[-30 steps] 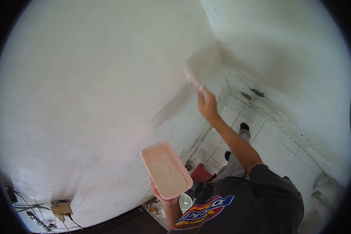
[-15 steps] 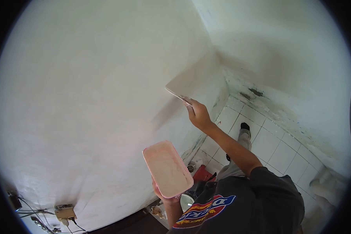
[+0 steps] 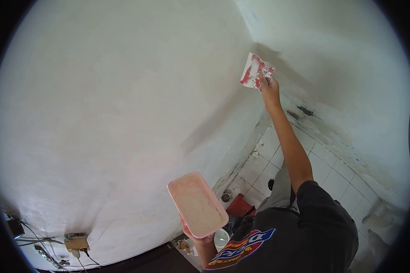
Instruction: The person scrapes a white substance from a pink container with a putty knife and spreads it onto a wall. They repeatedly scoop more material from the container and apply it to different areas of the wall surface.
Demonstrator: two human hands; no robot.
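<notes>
My right hand reaches far out, its fingers closed on a red putty spreader smeared with white. The spreader's flat face shows, and its edge is at the left wall, close to the corner. Low in front of me, my left hand grips a pink rectangular tub from beneath. Pale, creamy putty fills the tub's bottom, with traces along its sides. The left fingers are mostly hidden under the tub.
At lower left, a socket box with plugs and cables hangs on the wall. White floor tiles lie below, near a red container and a round pale-topped bucket. The right wall's base has dark, peeling patches.
My right hand has moved up and to the right, toward the corner, turning the spreader so its broad face shows. The tub has shifted slightly down in view.
</notes>
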